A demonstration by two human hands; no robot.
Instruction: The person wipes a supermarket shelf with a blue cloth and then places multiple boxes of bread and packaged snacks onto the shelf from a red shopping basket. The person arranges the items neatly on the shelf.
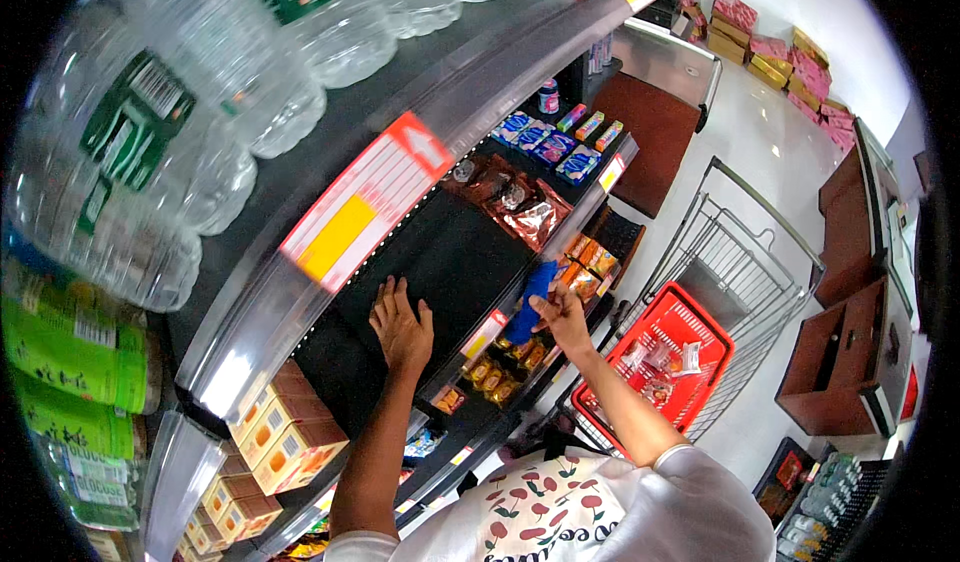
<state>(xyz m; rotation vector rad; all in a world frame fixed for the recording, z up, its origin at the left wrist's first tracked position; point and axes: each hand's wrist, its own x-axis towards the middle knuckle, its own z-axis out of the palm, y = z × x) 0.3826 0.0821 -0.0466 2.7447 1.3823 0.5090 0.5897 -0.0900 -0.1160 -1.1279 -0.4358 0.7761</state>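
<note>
My left hand (403, 325) rests with spread fingers on the bare black shelf (457, 251), holding nothing. My right hand (562, 316) grips a blue cloth (531, 303) at the front edge of that shelf. The cloth hangs over the edge, beside a red and white price tag (486, 335). Brown shiny snack packets (517, 200) lie on the shelf beyond my hands, and blue patterned packs (551, 146) stand past them.
Large water bottles (217, 59) line the upper shelf. Yellow and brown cartons (289, 434) stand at lower left. A metal shopping cart (750, 239) bearing a red basket (701, 311) with packets stands at my right. Orange packets (592, 262) fill a lower shelf. Pink and gold boxes (802, 71) sit by the far wall.
</note>
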